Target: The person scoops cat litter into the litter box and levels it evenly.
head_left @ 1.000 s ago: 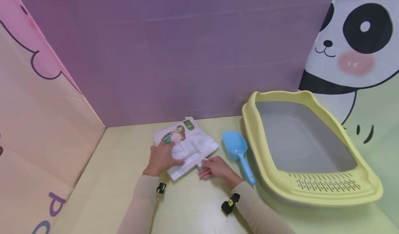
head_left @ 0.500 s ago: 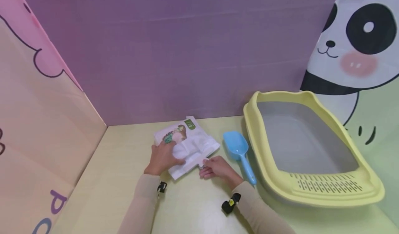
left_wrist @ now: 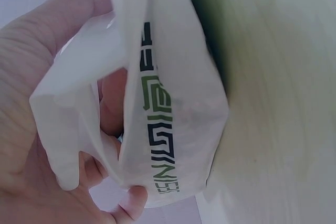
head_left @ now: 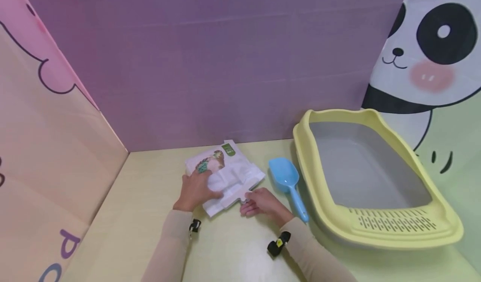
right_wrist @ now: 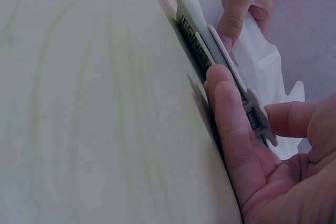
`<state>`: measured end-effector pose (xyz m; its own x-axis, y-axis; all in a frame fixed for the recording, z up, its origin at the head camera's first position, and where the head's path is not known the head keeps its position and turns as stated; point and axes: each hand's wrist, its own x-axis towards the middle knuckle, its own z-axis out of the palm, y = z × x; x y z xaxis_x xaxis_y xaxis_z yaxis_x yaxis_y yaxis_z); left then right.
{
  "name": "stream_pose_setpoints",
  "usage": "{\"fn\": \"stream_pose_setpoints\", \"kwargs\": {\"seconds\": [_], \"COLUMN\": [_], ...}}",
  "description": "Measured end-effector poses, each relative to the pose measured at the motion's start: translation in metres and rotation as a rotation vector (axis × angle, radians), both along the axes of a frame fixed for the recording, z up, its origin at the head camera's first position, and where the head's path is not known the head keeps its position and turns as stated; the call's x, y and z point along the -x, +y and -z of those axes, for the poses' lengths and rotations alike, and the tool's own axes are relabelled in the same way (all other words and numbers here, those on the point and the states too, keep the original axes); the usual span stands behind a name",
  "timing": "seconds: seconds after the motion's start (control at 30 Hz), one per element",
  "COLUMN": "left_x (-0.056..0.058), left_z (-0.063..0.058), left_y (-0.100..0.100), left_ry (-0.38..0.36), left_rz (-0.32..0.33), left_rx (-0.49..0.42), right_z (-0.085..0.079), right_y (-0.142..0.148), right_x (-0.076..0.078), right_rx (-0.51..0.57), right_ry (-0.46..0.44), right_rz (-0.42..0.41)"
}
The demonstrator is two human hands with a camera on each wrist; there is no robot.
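Observation:
A white printed bag [head_left: 240, 175] lies on the table with its folded top edge toward me. My left hand [head_left: 195, 192] grips the bag from its left side; the left wrist view shows the fingers and thumb curled round the crumpled white bag [left_wrist: 184, 103], which carries green and black lettering. Across the top edge sits a long, pale bag clip [right_wrist: 234, 72] with a metal spring. My right hand [head_left: 263, 203] pinches this clip at its spring end, thumb on one side and fingers on the other. In the right wrist view the left thumb [right_wrist: 233, 24] presses near the clip's far end.
To the right of the bag lies a blue scoop [head_left: 284, 175], handle toward me. Beyond it stands a large yellow-rimmed litter box [head_left: 394, 236] with a grey inside. A purple wall covering [head_left: 225, 65] closes off the table's back, with printed coverings at both sides.

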<state>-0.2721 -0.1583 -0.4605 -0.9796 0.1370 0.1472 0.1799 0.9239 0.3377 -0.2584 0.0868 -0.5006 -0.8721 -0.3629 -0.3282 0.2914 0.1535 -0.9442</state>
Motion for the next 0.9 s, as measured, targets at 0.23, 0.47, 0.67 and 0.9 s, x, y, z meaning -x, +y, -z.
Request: {"fn": "stream_pose_setpoints", "kwargs": {"seconds": [0.23, 0.47, 0.67, 0.9], "left_x": [0.000, -0.001, 0.000, 0.000], "left_z": [0.001, 0.002, 0.002, 0.000], "left_y": [-0.001, 0.000, 0.000, -0.002], "left_ry": [-0.015, -0.017, -0.014, -0.008], "left_rz": [-0.003, -0.004, -0.004, -0.002], "left_rx": [-0.008, -0.009, -0.006, -0.012], "right_z": [0.001, -0.002, -0.007, -0.013], "right_y": [0.000, 0.002, 0.003, 0.006], "right_x": [-0.001, -0.004, -0.006, -0.005], "right_rx": [-0.010, -0.041, -0.069, -0.133], "right_ry": [0.003, 0.004, 0.005, 0.054], "right_rz": [0.008, 0.013, 0.028, 0.022]}}
